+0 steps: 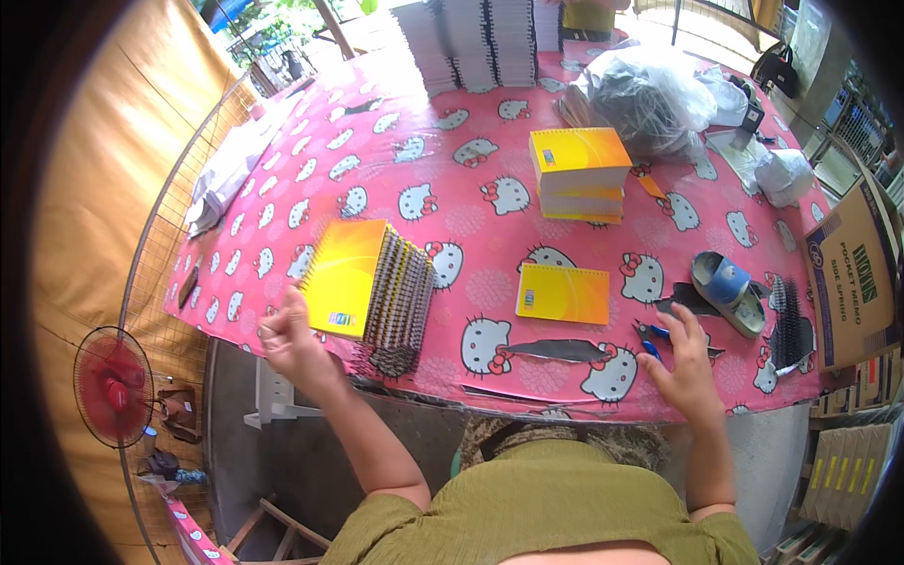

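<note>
A stack of yellow spiral notebooks [353,273] stands on the left of the table, its wire coils facing right. My left hand [294,339] is beside the stack's near left corner, fingers curled and pressed together; whether they pinch a notebook edge is hidden. My right hand [686,365] hovers low over a pair of blue-handled pliers [648,347], fingers apart, with the thumb close to one handle. Between the hands, a single yellow-orange notebook [563,294] lies flat. Behind it sits a shorter pile of similar notebooks [579,174].
A blue slide sandal [730,292] and black hairbrush [783,320] lie right, beside a cardboard box [852,273]. Far back are tall stacks of coil-bound white paper [466,47], a plastic bag [645,99] and part of another person [591,17]. A red fan [113,388] stands left.
</note>
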Demonstrator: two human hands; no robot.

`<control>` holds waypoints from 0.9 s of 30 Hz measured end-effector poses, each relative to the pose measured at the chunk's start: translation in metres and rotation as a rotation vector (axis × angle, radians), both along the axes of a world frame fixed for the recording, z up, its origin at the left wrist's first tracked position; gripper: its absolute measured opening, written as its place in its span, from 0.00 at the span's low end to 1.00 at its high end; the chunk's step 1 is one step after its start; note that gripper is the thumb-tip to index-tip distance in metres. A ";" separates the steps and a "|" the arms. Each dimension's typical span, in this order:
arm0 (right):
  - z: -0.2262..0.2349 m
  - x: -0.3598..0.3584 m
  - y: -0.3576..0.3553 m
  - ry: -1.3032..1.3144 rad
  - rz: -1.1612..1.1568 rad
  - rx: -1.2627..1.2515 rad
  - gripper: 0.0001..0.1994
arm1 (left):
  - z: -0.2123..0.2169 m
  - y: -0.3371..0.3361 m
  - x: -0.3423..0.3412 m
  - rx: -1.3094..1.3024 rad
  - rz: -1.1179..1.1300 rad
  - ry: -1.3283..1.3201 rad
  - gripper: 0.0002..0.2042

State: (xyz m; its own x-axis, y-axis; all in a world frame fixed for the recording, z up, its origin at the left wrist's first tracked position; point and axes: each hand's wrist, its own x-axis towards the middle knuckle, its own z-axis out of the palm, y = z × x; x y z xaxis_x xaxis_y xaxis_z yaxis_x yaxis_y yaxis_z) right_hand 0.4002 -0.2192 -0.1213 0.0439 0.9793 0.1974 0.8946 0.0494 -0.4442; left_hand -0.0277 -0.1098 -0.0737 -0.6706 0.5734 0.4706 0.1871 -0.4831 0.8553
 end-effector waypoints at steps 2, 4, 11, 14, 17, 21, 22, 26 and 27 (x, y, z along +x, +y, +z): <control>0.008 -0.008 0.026 0.046 0.101 0.069 0.25 | -0.019 0.005 -0.003 0.016 -0.009 -0.016 0.06; 0.013 -0.013 0.061 0.161 0.207 0.084 0.26 | -0.022 0.008 -0.004 0.020 -0.001 -0.034 0.05; -0.021 -0.035 0.152 0.115 0.278 -0.243 0.25 | -0.017 0.009 -0.007 0.019 -0.024 -0.101 0.09; -0.027 -0.036 0.156 0.058 0.285 -0.330 0.25 | -0.014 0.001 -0.005 0.127 0.097 0.149 0.11; -0.021 -0.032 0.169 0.092 0.277 -0.518 0.23 | 0.027 -0.024 0.045 0.346 0.107 0.290 0.14; -0.025 -0.037 0.159 -0.042 0.307 -0.298 0.16 | 0.010 -0.028 0.121 0.149 -0.509 0.184 0.24; -0.024 -0.039 0.149 -0.075 0.296 -0.150 0.16 | -0.001 -0.021 0.143 -0.009 -0.629 0.179 0.27; 0.009 -0.062 0.094 0.133 0.265 0.007 0.12 | -0.059 0.001 0.180 -0.260 -0.666 0.426 0.29; 0.006 -0.058 0.086 0.327 0.252 0.047 0.12 | -0.067 -0.001 0.178 -0.340 -0.803 0.338 0.28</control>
State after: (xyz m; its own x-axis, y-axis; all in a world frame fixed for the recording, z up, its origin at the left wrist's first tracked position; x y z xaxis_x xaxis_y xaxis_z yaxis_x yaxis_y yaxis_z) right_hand 0.3420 -0.1329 -0.1158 -0.1284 0.9577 0.2574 0.6637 0.2758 -0.6953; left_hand 0.1507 -0.1107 -0.1408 0.1284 0.9484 0.2900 0.1704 -0.3092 0.9356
